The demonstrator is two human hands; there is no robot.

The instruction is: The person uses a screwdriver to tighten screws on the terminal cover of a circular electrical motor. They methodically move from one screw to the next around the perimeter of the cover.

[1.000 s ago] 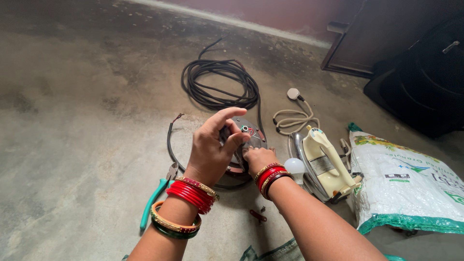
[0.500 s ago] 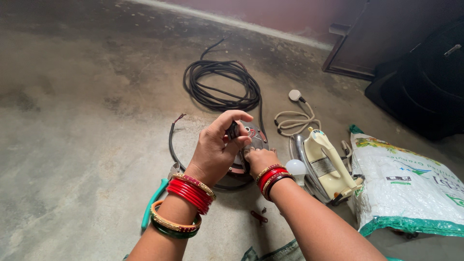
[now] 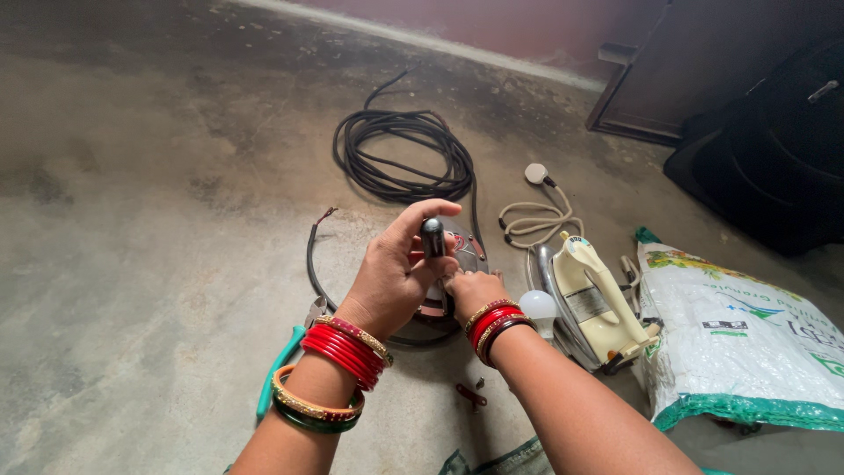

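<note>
floor (image 3: 132, 220): bare grey concrete, stained darker toward the far side; everything lies on it.
green-handled pliers (image 3: 280, 369): at near left, just beside the left wrist, jaws end pointing toward the far side.
left hand (image 3: 396, 268): bangled wrist in red, gold and green; fingers curled about a small black handle, thumb stretched over its top, so it is closed on that handle.
black handle (image 3: 432, 236): rounded, upright, gripped between the left thumb and fingers, right above the opened appliance.
opened appliance (image 3: 462, 255): a dark round-edged body with red wiring showing, on the floor in the middle, mostly hidden under both hands.
thin black cable (image 3: 312, 273): loops from the appliance out to the left, its bare end pointing far.
coiled black cord (image 3: 404, 158): a larger bundle on the far side of the hands, well apart from them.
right hand (image 3: 470, 290): red and dark bangles; fingers bent down onto the appliance beside the left hand; whether it grips anything cannot be told.
small red piece (image 3: 470, 396): on the floor near, between the forearms.
white bulb (image 3: 538, 308): just right of the right wrist, touching the iron's side.
cream electric iron (image 3: 593, 295): lying tilted, right of the hands.
beige cord with plug (image 3: 536, 215): coiled, far of the iron.
printed white sack (image 3: 747, 352): green-edged, far right.
</note>
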